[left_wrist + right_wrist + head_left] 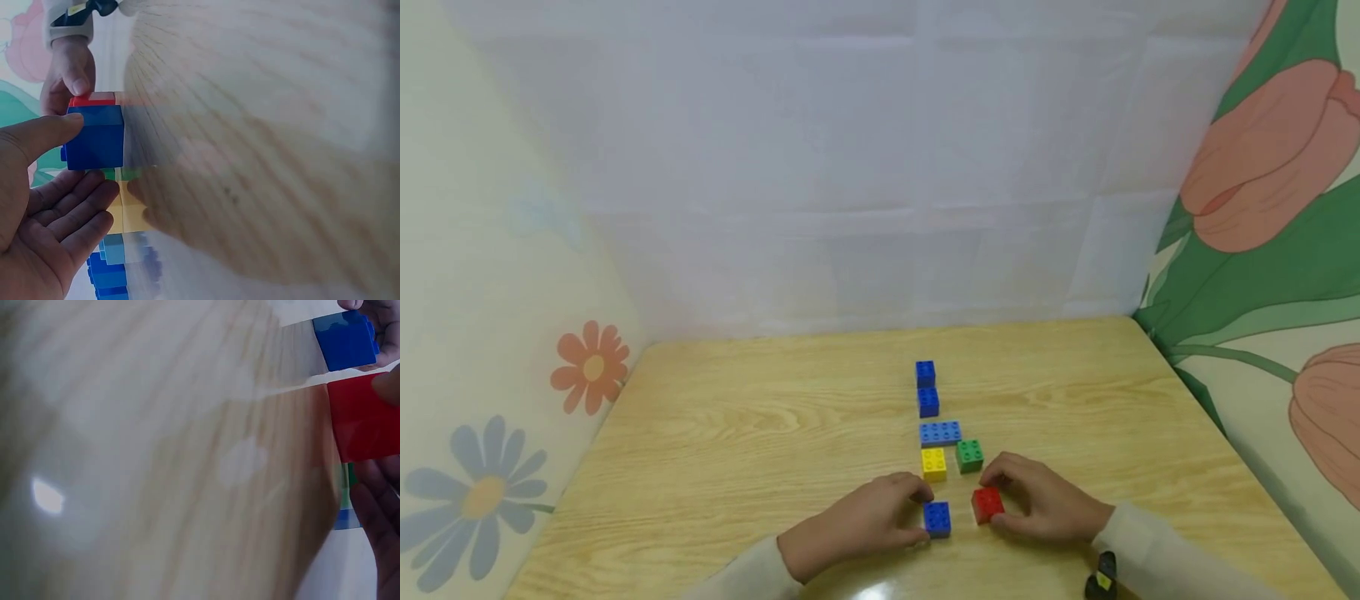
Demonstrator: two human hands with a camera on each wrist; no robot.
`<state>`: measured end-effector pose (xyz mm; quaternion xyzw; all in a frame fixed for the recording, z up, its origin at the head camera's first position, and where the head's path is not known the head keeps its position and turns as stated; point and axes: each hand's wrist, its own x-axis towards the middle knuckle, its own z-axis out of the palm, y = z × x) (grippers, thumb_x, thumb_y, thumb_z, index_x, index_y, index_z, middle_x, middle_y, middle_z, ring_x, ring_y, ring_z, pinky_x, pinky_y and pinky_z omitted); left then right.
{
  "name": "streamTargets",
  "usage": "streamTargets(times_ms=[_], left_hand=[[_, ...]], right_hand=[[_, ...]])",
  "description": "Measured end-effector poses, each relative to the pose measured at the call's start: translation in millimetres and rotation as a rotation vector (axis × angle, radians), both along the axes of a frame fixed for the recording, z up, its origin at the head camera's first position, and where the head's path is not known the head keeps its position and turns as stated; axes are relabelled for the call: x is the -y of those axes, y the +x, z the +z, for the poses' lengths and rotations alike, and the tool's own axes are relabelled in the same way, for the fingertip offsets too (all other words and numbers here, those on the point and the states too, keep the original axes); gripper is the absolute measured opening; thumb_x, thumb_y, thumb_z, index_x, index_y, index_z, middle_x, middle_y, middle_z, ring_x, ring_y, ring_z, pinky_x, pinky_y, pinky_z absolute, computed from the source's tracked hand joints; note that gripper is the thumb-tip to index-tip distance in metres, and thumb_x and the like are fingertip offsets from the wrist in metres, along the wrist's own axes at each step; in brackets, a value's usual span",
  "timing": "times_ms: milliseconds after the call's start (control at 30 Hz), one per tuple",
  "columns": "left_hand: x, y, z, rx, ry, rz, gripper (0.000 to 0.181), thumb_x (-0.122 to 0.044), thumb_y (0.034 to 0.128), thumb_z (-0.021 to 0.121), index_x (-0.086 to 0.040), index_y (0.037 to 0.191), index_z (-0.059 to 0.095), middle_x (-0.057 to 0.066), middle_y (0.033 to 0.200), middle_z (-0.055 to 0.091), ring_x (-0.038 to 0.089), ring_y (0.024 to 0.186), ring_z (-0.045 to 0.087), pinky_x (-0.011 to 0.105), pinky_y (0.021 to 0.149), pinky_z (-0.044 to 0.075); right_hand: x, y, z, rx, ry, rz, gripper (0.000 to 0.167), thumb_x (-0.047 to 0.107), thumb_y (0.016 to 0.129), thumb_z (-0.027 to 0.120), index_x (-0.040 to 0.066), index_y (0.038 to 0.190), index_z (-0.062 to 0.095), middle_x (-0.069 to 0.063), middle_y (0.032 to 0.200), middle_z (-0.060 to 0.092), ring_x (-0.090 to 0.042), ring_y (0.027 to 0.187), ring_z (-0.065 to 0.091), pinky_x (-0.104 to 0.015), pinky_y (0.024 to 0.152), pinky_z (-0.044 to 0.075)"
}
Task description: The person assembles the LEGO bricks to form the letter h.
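On the wooden table, my left hand has its thumb and fingers about a dark blue brick. In the left wrist view the thumb lies against one side of this brick, the fingers at the opposite side. My right hand pinches a red brick a short gap to the right; its thumb presses the red side in the right wrist view. Just beyond stand a yellow brick and a green brick, apart from both held bricks.
Farther back lie a long light blue brick and two dark blue bricks in line, one behind the other. A black device sits at my right wrist. White cloth hangs behind the table; flower-patterned sheets flank it.
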<state>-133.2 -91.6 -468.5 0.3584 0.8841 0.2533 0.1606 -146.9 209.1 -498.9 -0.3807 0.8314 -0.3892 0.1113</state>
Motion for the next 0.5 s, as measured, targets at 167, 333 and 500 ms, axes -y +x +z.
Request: streamTargets(times_ms=[167, 333, 500], left_hand=[[-0.1, 0.1, -1.0, -0.022, 0.006, -0.004, 0.036, -0.034, 0.0859, 0.075, -0.016, 0.114, 0.062, -0.011, 0.107, 0.062, 0.003, 0.102, 0.057, 0.023, 0.090, 0.049], [-0.1, -0.4, -0.9, -0.019, -0.001, -0.002, 0.035, -0.034, 0.0864, 0.074, -0.016, 0.114, 0.062, -0.011, 0.107, 0.062, 0.003, 0.101, 0.058, 0.023, 0.089, 0.049], [0.4, -0.3, -0.6, -0.029, 0.002, -0.001, 0.034, -0.033, 0.0858, 0.075, -0.016, 0.112, 0.062, -0.011, 0.106, 0.062, 0.003, 0.101, 0.058, 0.023, 0.090, 0.049]], right_hand=[[0.4, -0.3, -0.1, -0.001, 0.005, -0.006, 0.032, 0.032, 0.090, 0.071, 0.030, 0.117, 0.053, 0.013, 0.116, 0.058, -0.007, 0.108, 0.058, -0.030, 0.094, 0.049], [1.0, -0.1, -0.6, -0.015, 0.000, -0.004, 0.031, 0.033, 0.091, 0.070, 0.031, 0.116, 0.053, 0.013, 0.115, 0.058, -0.007, 0.107, 0.058, -0.030, 0.093, 0.050], [2.5, 0.3, -0.5, -0.006, -0.013, -0.007, 0.030, 0.033, 0.090, 0.070, 0.031, 0.116, 0.054, 0.013, 0.115, 0.059, -0.007, 0.106, 0.059, -0.030, 0.092, 0.050]])
